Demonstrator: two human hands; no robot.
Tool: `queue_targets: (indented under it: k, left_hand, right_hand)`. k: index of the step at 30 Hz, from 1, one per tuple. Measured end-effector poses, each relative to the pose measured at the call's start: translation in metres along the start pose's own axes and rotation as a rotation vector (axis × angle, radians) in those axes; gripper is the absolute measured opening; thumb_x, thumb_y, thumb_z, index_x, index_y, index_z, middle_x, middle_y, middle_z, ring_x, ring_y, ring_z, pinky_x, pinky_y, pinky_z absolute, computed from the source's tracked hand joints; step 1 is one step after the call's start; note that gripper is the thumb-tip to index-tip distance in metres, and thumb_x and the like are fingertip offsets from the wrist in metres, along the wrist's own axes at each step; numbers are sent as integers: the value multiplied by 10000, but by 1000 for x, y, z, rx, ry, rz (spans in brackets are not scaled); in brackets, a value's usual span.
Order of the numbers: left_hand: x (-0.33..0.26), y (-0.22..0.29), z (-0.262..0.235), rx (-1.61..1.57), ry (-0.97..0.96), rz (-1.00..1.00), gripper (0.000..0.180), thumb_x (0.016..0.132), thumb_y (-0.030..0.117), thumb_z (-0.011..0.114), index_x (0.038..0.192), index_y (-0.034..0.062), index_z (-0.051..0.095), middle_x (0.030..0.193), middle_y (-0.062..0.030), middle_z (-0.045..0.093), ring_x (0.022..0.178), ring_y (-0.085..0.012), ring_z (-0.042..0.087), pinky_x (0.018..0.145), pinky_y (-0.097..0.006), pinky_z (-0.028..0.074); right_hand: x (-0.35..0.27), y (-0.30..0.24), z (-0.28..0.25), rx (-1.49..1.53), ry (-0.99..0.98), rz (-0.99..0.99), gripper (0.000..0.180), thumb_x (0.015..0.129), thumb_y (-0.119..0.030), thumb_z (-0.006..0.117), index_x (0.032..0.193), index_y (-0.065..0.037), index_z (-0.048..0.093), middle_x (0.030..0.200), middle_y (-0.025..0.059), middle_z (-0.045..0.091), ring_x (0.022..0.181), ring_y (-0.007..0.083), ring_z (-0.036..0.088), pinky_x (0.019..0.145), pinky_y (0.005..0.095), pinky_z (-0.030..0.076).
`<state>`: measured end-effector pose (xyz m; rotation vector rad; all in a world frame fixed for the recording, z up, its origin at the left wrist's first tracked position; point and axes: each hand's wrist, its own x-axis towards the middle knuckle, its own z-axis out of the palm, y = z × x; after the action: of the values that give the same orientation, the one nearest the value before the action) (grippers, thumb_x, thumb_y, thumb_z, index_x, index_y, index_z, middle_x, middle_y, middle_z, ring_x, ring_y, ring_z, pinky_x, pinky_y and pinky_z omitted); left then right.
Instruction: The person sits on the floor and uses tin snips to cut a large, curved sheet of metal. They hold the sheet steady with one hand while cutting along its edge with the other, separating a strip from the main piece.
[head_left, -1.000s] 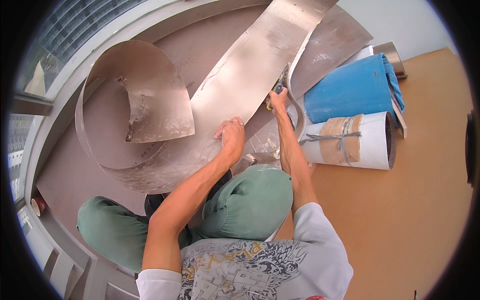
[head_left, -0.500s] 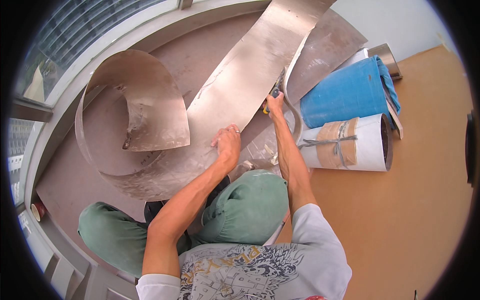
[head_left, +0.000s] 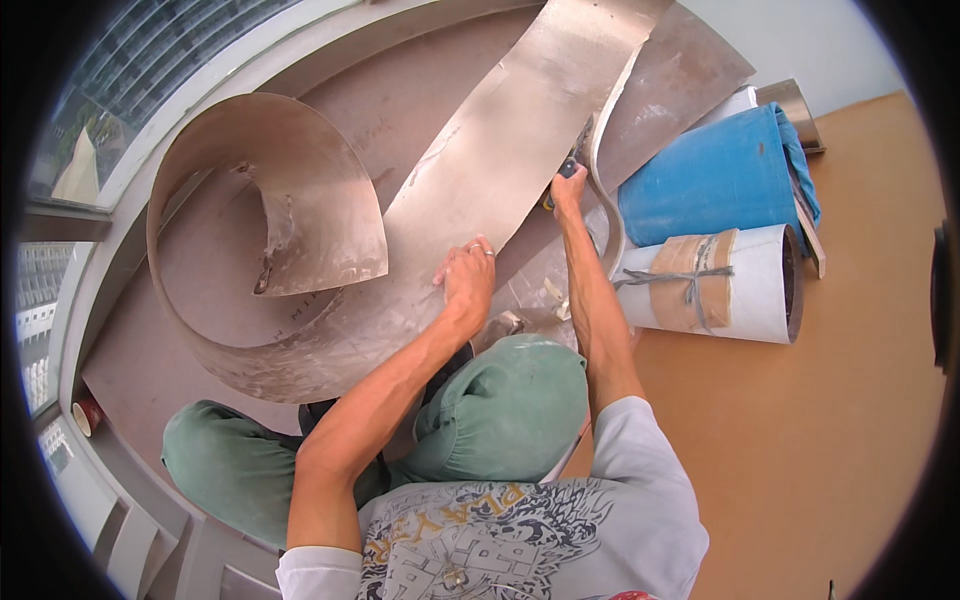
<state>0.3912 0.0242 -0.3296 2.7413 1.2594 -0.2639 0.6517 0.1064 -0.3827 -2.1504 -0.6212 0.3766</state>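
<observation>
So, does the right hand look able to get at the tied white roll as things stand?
Probably, yes: the white roll lies close by the right forearm, unblocked from above. But the right hand grips a hand tool, so it would likely need emptying first.

1. Your left hand (head_left: 467,282) rests on the tan flexible sheet (head_left: 500,130), near its right edge, a ring on one finger.
2. Your right hand (head_left: 568,190) grips dark-handled snips (head_left: 569,167) with a yellow part, just beside that edge.
3. A narrow strip (head_left: 609,205) bends along the right of your snips.
4. The sheet's near end curls into a big loop on your left.
5. Right of you lie a blue-covered bundle (head_left: 705,175) and a cord-tied white roll (head_left: 757,265).
</observation>
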Motion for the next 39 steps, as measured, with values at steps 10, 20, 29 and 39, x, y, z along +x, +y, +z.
queue_targets:
  k: [10, 20, 29, 39]
  left_hand:
    - [-1, 3, -6, 38, -21, -14, 515, 912, 188, 557, 1407, 77, 463, 1043, -93, 641, 816, -229, 671, 455, -425, 554]
    - [-6, 8, -9, 65, -45, 40, 552, 907, 189, 568, 1429, 75, 429, 1060, -95, 629, 889, -228, 656, 477, -438, 557]
    - [-4, 3, -10, 2, -60, -2, 557, 878, 143, 602, 1408, 59, 453, 1117, -103, 619, 869, -259, 651, 500, -363, 594]
    - [-8, 4, -14, 24, -62, -5, 552, 876, 135, 599, 1403, 54, 455, 1054, -93, 612, 859, -249, 647, 518, -355, 597]
  right_hand:
    - [20, 8, 7, 39, 29, -9, 656, 799, -252, 740, 1288, 45, 419, 1177, 184, 572, 1071, 279, 573, 927, 358, 456]
    - [55, 18, -5, 52, 0, 14, 688, 788, -315, 761, 1282, 32, 431, 1180, 198, 582, 1087, 297, 577, 939, 384, 455]
    - [38, 0, 2, -20, 23, 8, 732, 766, -330, 772, 1313, 13, 427, 1210, 212, 588, 1126, 309, 576, 942, 392, 453]
    - [51, -4, 3, -18, 2, 11, 628, 784, -214, 714, 1298, 25, 445, 1173, 187, 593, 1074, 295, 585, 926, 381, 460]
